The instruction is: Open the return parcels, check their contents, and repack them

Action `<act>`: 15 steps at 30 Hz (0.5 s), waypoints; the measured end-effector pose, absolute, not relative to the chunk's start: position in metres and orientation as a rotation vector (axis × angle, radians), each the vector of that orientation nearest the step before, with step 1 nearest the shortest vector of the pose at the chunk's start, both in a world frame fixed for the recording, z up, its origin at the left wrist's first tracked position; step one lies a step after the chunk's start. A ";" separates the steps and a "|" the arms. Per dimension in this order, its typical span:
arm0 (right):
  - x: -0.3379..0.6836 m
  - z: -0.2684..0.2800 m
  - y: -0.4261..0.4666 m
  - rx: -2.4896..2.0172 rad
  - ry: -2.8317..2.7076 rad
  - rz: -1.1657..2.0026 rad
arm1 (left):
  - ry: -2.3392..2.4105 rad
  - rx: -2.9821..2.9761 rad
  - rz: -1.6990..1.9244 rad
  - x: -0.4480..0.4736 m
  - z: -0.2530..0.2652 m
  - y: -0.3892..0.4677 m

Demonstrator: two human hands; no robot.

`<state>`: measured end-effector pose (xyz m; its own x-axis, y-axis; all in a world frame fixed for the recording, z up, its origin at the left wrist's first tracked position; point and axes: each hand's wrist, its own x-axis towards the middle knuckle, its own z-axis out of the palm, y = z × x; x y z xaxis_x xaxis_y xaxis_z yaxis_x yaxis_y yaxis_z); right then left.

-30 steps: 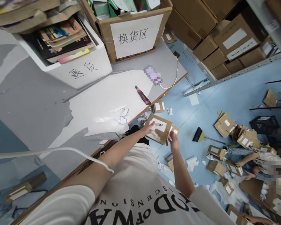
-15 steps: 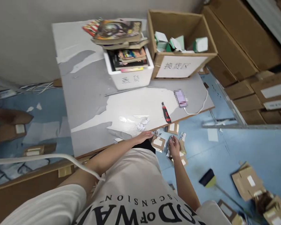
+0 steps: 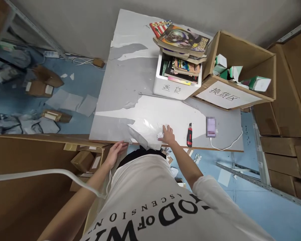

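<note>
My right hand (image 3: pixel 168 135) is over the front of the table, its thumb and fingers curved around a crumpled piece of paper (image 3: pixel 160 135). Beside it, a torn sheet of clear film (image 3: pixel 139 136) hangs over the front edge. My left hand (image 3: pixel 115 153) is at the table's edge, left of my body, with its fingers stretched out and nothing seen in them. To the right of my right hand lies a red and black utility knife (image 3: pixel 189 135). Farther right is a phone (image 3: pixel 211 127), its screen blurred, with a white cable (image 3: pixel 227 147) plugged in.
A white bin (image 3: pixel 175 88) piled with books (image 3: pixel 183 40) stands at the table's back, beside a cardboard box (image 3: pixel 243 47) holding green-and-white cartons. Left of me is a large open carton (image 3: pixel 22 187) with small boxes inside. A metal rail (image 3: pixel 256 180) and stacked boxes (image 3: pixel 281 147) are to the right.
My view has turned to the right. My right hand has come up from below the table edge onto the crumpled paper. My left hand has moved left along the edge.
</note>
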<state>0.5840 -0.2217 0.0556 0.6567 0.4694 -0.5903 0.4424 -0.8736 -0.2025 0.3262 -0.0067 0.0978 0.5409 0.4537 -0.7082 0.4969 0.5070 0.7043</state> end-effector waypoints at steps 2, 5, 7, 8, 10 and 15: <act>0.583 0.052 -0.224 -2.810 -0.762 0.965 | 1.062 1.085 -0.022 0.325 0.096 -0.018; 0.579 0.049 -0.243 -2.738 -0.709 0.869 | 1.012 1.101 -0.090 0.344 0.094 -0.033; 0.574 0.049 -0.267 -2.634 -0.620 0.783 | 0.936 1.112 -0.164 0.369 0.094 -0.044; 0.570 0.050 -0.283 -2.572 -0.557 0.737 | 0.888 1.112 -0.207 0.383 0.095 -0.050; 0.559 0.052 -0.322 -2.463 -0.411 0.683 | 0.788 1.089 -0.302 0.414 0.097 -0.066; 0.511 0.056 -0.430 -2.542 -0.093 0.820 | 0.604 1.051 -0.528 0.478 0.111 -0.115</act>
